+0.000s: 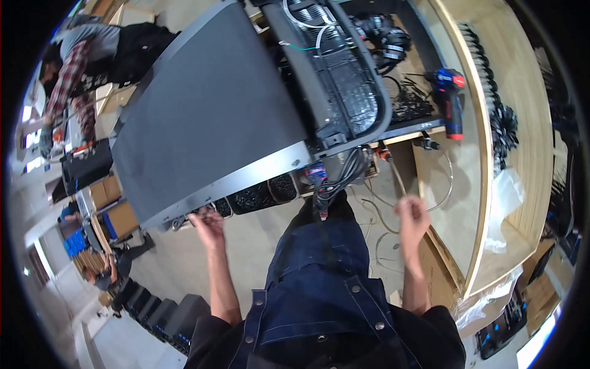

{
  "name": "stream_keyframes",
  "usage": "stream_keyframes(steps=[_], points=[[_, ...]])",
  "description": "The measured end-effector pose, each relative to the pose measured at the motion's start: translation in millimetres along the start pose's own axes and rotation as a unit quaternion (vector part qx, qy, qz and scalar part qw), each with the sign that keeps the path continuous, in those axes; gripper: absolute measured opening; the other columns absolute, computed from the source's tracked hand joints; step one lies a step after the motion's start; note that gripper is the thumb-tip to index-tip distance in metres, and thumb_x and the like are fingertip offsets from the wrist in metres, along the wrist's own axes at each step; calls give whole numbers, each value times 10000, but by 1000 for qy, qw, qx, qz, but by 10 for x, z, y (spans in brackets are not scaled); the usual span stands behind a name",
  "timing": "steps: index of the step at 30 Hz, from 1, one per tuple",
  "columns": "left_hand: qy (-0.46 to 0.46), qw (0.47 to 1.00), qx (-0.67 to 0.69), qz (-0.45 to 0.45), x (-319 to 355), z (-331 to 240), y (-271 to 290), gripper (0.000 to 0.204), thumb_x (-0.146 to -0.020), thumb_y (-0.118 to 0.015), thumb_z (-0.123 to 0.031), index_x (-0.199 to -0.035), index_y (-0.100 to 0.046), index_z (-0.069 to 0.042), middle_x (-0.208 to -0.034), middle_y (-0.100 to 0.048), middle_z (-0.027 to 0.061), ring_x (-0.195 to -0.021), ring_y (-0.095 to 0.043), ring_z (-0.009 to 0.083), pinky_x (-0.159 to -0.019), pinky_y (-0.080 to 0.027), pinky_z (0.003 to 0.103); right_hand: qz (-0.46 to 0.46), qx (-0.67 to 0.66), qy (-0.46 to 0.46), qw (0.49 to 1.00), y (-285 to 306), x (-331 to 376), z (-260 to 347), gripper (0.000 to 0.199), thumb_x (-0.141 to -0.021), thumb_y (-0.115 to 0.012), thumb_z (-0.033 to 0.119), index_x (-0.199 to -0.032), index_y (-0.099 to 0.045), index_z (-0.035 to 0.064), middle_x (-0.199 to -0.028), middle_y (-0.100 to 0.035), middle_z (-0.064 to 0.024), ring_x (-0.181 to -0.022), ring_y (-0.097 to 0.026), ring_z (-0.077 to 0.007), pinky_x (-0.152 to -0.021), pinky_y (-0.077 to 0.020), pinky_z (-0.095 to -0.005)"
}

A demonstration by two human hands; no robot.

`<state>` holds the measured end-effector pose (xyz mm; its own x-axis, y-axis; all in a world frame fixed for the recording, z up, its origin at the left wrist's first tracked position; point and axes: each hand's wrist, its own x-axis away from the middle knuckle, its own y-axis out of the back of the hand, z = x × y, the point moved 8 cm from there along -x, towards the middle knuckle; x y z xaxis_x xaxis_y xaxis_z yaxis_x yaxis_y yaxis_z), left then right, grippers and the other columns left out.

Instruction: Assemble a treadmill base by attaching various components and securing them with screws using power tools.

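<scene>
A large dark grey panel machine housing (215, 104) with a bright metal front edge (258, 169) lies before me. My left hand (210, 229) is just below that edge, beside a row of black bins (252, 198) of small dark parts. Its fingers are partly spread, with nothing visible in them. My right hand (413, 220) is raised to the right of my apron, near a pale hose (398, 178). Its fingers are curled together; whatever they may hold is hidden. A looped bundle of dark cables (344, 181) hangs from the front edge between my hands.
A blue-and-red cordless driver (452, 104) lies on the right ledge, by black cable ties (409, 101) and coiled black cables (384, 40). A wooden shelf (516, 154) runs along the right. People (80, 74) are at the far left; black cases (166, 317) stand lower left.
</scene>
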<state>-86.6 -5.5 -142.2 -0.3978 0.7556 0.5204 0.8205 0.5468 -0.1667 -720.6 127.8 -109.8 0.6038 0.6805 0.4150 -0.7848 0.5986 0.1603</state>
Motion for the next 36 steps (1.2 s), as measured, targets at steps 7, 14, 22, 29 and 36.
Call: stream_keyframes(steps=[7,14,22,29,36], points=[[318,925,-192,83,1147,1917,-525,360,-1013,-641,-389,-1203,-626,-83,-973,-655,33,-888,-645,174,-791,-535,338,291,74,-218,929,-1943,352,-1931,515,-887,-803,355,-1234,-640,11,-926,-727,-69,-800,-693,-137,-708,-565,-293],[272,856,-381,221,887,2390,-1230,562,-983,-651,-521,-1236,-643,-19,-1079,-677,66,-937,-640,156,-807,-532,322,286,57,-366,884,-2259,750,-2230,605,-859,-781,498,-1228,-667,33,-1082,-715,-101,-889,-682,-156,-686,-541,-319],[348,847,-215,340,1216,2070,-1321,602,-910,-710,-604,-1107,-665,-37,-914,-688,59,-731,-677,154,-617,-557,302,340,239,-64,907,-2100,1710,-635,510,-972,-674,403,-1215,-632,-43,-977,-729,-170,-896,-718,-302,-791,-553,-404],[178,785,-379,457,1488,512,-632,559,-953,-688,-461,-1329,-591,-59,-987,-717,91,-800,-684,151,-604,-525,307,232,285,320,873,-2230,1981,1027,278,-934,-718,189,-1139,-679,6,-1054,-691,-187,-957,-665,-369,-823,-530,-426],[32,847,-287,446,1684,-515,-19,531,-926,-743,-206,-1387,-555,-23,-1214,-702,92,-1124,-634,170,-1016,-494,362,492,275,192,803,-2994,2613,947,482,-966,-670,334,-1277,-613,-30,-1199,-671,-246,-1107,-670,-386,-944,-523,-434]])
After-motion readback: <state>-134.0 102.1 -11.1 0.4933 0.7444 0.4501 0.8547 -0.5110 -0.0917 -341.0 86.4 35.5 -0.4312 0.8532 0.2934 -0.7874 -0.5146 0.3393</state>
